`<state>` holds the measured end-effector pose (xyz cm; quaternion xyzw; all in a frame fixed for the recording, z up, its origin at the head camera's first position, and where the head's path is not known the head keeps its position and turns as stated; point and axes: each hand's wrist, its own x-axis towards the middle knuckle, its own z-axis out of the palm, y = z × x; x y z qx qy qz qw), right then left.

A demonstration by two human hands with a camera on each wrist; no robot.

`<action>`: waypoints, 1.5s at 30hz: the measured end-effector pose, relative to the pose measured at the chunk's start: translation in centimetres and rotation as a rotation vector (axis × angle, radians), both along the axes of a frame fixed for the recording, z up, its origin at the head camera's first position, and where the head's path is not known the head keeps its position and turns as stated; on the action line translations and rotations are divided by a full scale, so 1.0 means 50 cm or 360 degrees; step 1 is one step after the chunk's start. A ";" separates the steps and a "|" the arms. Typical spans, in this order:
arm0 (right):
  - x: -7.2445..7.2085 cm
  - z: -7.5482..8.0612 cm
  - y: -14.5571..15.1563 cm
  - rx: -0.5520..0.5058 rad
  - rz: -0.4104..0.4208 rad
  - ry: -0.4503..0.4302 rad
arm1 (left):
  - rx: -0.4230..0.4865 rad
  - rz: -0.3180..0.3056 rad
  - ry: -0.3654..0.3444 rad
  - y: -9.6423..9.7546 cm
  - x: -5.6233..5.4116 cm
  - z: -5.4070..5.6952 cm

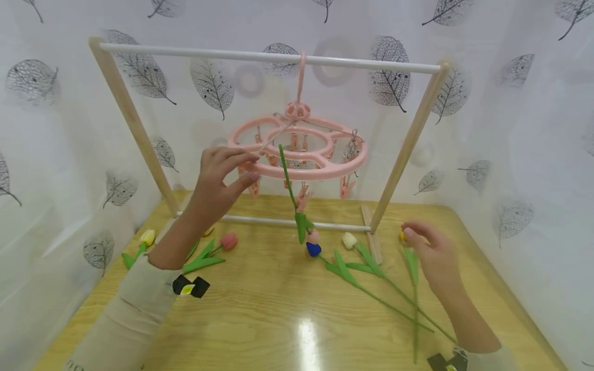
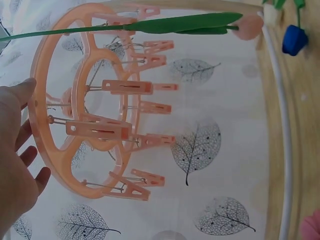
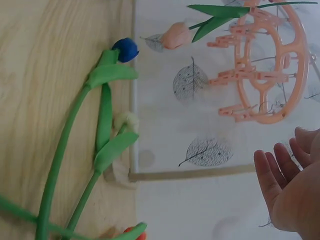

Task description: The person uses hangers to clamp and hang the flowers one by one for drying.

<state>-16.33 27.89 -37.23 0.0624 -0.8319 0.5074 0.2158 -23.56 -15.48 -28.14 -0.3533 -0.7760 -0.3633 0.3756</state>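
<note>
A pink round clip hanger [image 1: 343, 169] hangs from a white rod, with pink clothespins [image 2: 127, 87] below it. My left hand [image 1: 218, 183] touches the hanger's left rim with a fingertip; the thumb stays apart from it. Upside down at the hanger's front is a peach tulip [image 2: 247, 27], its green stem [image 1: 287, 178] rising past the rim, seemingly in a clothespin. Over the table's right side my right hand [image 1: 436, 255] hovers with loosely bent fingers and nothing in them. Behind its fingertips in the head view shows a yellow tulip [image 1: 402, 236].
A wooden frame [image 1: 408, 149] carries the white rod [image 1: 371, 63]. On the table [image 1: 260, 314] lie a blue tulip [image 1: 313, 249] and a white tulip [image 1: 349, 240], stems crossing toward the right. At left lie a pink tulip [image 1: 229, 240] and a yellowish tulip [image 1: 148, 237].
</note>
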 end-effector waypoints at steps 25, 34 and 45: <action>0.076 -0.137 0.124 0.0511 -0.0019 -0.0721 | 0.0019 0.0014 -0.0156 -0.009 0.002 0.006; 0.075 -0.170 0.122 0.0541 0.0017 -0.0841 | 0.0025 0.0001 -0.0153 -0.008 0.001 0.008; 0.074 -0.179 0.118 0.0646 0.0068 -0.0800 | 0.0024 0.0001 -0.0133 -0.006 0.000 0.008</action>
